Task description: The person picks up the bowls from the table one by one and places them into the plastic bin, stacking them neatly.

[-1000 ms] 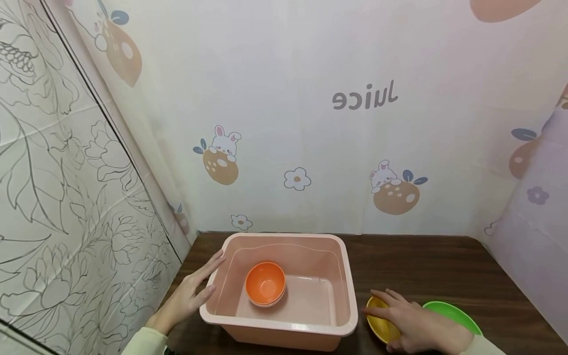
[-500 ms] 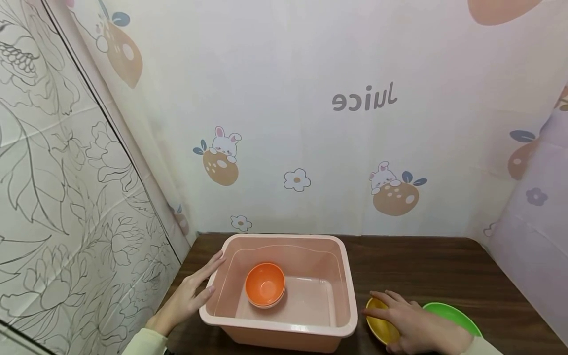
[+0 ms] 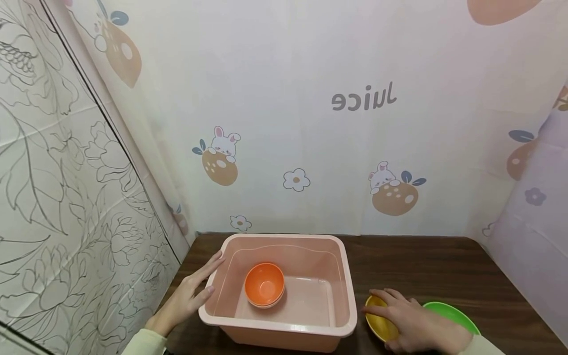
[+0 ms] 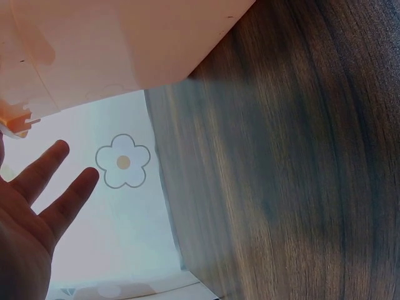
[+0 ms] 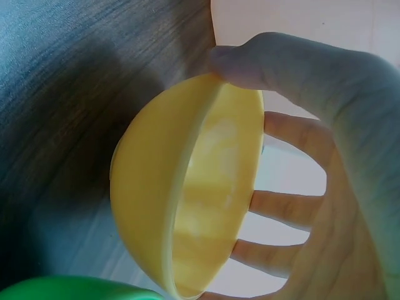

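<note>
A pink tub point(image 3: 284, 327) stands on the brown table with an orange bowl point(image 3: 265, 284) inside, towards its left. My left hand point(image 3: 186, 296) rests on the tub's left rim, fingers spread and fairly straight; in the left wrist view the hand point(image 4: 37, 212) shows beside the tub wall point(image 4: 125, 44). Right of the tub, my right hand point(image 3: 410, 320) holds a yellow bowl point(image 3: 380, 325) by its rim. In the right wrist view the yellow bowl point(image 5: 150, 181) is seen from the side, thumb and fingertips of the hand point(image 5: 337, 187) along its rim.
A green bowl point(image 3: 452, 315) lies right of the yellow bowl, partly behind my right forearm; its edge point(image 5: 75, 289) shows in the right wrist view. Patterned curtains point(image 3: 293, 123) stand behind the wooden table point(image 3: 421, 266) and at both sides.
</note>
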Demonstrator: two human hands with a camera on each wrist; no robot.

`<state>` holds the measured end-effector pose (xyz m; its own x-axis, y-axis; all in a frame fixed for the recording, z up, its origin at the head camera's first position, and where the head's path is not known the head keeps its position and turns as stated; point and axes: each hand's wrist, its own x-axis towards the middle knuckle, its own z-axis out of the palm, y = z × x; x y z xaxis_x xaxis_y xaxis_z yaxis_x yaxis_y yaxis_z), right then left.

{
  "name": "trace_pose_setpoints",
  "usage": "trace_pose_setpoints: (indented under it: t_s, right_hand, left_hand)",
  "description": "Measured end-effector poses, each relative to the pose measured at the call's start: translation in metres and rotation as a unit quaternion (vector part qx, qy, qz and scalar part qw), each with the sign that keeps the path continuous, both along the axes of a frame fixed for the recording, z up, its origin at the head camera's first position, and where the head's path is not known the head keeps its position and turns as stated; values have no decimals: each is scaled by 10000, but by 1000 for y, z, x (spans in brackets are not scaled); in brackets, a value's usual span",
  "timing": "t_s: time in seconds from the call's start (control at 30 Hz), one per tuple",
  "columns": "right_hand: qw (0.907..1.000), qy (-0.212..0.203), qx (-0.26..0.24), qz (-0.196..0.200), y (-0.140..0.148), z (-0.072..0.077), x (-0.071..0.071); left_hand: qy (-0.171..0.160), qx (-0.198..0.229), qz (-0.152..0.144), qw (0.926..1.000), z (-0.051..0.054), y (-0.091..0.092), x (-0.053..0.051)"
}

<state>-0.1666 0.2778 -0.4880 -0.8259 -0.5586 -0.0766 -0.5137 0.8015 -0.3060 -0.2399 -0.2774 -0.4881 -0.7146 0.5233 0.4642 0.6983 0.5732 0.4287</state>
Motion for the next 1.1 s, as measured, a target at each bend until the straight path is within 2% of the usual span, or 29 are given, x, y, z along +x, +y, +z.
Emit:
trace_pose_setpoints:
  t_s: [0.2,0.57,0.83,1.1]
  right_hand:
    - [9999,78,56,-55,3,5,0]
    - [9998,175,91,-97,5,20,-3]
    - [9996,261,10,-66,4,27,-6]
    - [9994,299,44,-144,5,35,-10]
  left_hand:
    - [-56,-76,99,9999,2,2,0]
    - [17,25,60,10000,-2,0,-1]
    - [-62,-5,86,9999,-1,-3,2]
    - [-116,-49,83,9999,-1,-1,0]
